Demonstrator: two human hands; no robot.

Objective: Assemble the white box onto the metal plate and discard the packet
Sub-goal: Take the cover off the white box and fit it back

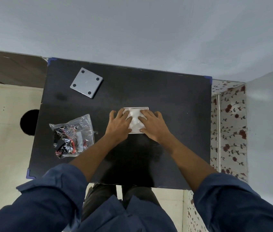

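Left hand (119, 125) and right hand (152, 125), fingers spread flat, press the square white box (135, 122) at tabletop (174, 101) centre; grey square metal plate (86, 82) far left, clear plastic packet (73, 137) near left.

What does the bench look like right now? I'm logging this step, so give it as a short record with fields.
surface: black table
white box: centre of table, flat, both hands pressing on its top
left hand: fingers spread, on the box's left half
right hand: fingers spread, on the box's right half
metal plate: far left of table, apart from the box, four dark spots at its corners
packet: clear plastic, dark contents, near left, untouched
assembly: not visibly done; box and plate lie apart
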